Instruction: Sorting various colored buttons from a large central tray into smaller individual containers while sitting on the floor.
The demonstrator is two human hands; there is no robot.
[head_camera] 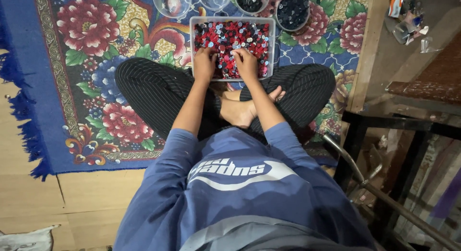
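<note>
I can't see the fingertips of my left hand [205,64] and right hand [246,64] in the buttons [230,37], and the top edge cuts the round tubs [293,13].

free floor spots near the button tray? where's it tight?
Free: rug left of the tray, above the left knee; bare floor below the rug fringe. Crowded: four round bowls behind the tray; both hands, left hand and right hand, inside it.

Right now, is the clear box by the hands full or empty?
Nearly full: the clear box holds a thick layer of red, black and blue buttons across its whole floor.
</note>
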